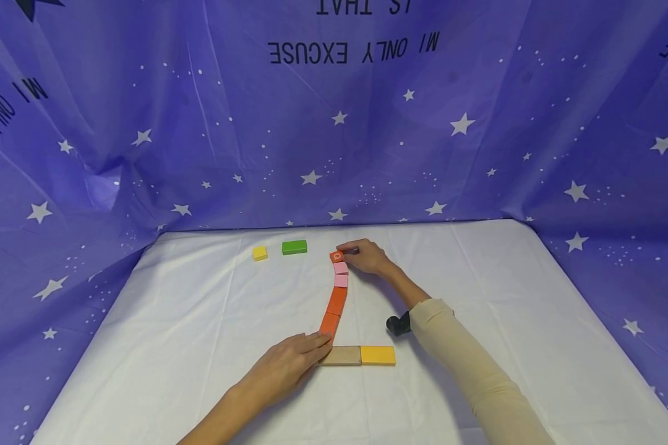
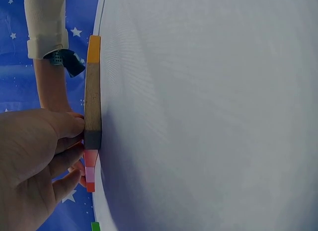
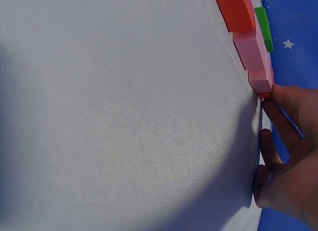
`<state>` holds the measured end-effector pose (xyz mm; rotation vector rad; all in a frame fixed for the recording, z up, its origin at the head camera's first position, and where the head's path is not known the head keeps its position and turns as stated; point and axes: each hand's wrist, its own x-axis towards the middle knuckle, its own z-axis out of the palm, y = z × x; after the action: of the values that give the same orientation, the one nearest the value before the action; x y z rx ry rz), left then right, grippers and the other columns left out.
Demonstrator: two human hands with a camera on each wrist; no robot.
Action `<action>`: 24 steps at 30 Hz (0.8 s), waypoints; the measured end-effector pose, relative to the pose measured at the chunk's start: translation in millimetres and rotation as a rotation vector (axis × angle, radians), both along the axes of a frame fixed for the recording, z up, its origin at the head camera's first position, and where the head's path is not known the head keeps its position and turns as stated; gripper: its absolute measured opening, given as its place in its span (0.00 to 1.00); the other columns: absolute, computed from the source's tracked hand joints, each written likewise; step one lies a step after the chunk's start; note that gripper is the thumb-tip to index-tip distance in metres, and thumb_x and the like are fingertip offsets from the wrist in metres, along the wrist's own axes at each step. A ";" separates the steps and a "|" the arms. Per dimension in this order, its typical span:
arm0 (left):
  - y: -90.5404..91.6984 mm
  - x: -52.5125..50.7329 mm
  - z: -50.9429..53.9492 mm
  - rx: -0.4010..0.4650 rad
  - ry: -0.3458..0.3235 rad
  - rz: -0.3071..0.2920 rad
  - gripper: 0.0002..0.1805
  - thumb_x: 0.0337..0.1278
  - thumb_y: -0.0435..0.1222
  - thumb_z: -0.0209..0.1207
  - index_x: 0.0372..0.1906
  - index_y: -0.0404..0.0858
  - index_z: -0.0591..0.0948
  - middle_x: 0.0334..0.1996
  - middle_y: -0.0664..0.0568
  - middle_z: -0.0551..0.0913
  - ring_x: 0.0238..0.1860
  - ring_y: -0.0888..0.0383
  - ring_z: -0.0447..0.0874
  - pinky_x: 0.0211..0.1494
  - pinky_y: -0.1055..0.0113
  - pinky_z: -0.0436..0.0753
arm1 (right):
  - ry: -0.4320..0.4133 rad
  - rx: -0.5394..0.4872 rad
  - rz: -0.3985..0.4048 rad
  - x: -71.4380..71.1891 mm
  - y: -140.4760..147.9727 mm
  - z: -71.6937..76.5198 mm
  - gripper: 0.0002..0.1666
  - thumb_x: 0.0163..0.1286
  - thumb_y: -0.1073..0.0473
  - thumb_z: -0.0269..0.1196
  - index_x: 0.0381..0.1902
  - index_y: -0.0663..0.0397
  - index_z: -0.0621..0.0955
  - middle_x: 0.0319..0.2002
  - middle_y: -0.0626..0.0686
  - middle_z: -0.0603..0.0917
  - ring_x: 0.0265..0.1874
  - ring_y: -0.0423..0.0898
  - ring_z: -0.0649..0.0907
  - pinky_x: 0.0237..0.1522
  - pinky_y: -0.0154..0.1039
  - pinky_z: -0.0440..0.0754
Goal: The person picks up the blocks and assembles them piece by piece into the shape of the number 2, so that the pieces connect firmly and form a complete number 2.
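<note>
A curved row of blocks runs up the white cloth in the head view. At its far end my right hand (image 1: 365, 256) pinches a small red block (image 1: 336, 256) with a white mark on top, against two pink blocks (image 1: 341, 281). Nearer me follow two longer orange-red blocks (image 1: 336, 301). My left hand (image 1: 289, 361) touches the near end of this row, its extended fingers covering part of the lower orange-red block and the left end of a bare wooden block (image 1: 342, 355). An orange-yellow block (image 1: 378, 355) lies end to end with the wooden one, on its right.
Apart from the row, at the back left, are a green block (image 1: 294, 248) and a small yellow block (image 1: 260, 254). A black device (image 1: 398, 324) sticks out by the right sleeve. Behind the table hangs a purple star-print cloth (image 1: 312, 154).
</note>
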<state>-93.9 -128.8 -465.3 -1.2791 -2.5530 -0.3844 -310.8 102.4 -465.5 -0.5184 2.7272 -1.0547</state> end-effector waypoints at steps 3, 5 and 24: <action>0.0 -0.1 0.4 -0.003 -0.002 0.001 0.21 0.59 0.29 0.66 0.59 0.34 0.83 0.59 0.47 0.81 0.58 0.53 0.80 0.60 0.58 0.80 | 0.009 0.006 -0.001 -0.4 0.1 -0.5 0.21 0.70 0.54 0.64 0.60 0.46 0.84 0.60 0.51 0.82 0.62 0.52 0.77 0.61 0.56 0.72; 0.0 0.0 0.6 -0.008 0.000 0.003 0.21 0.59 0.29 0.66 0.59 0.34 0.82 0.59 0.47 0.81 0.58 0.53 0.80 0.60 0.58 0.80 | 0.012 0.007 -0.002 -0.3 0.0 -0.5 0.21 0.70 0.54 0.64 0.60 0.46 0.84 0.60 0.51 0.82 0.62 0.52 0.77 0.61 0.56 0.72; 0.2 -0.5 -1.0 0.000 0.007 -0.004 0.22 0.57 0.28 0.67 0.58 0.34 0.83 0.59 0.47 0.81 0.59 0.53 0.80 0.59 0.58 0.80 | 0.004 0.013 -0.009 1.5 0.2 0.8 0.21 0.70 0.53 0.63 0.61 0.44 0.83 0.60 0.51 0.82 0.60 0.52 0.78 0.61 0.58 0.71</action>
<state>-94.4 -128.6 -466.3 -1.2831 -2.5448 -0.3799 -309.3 102.6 -464.7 -0.5069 2.7408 -1.0381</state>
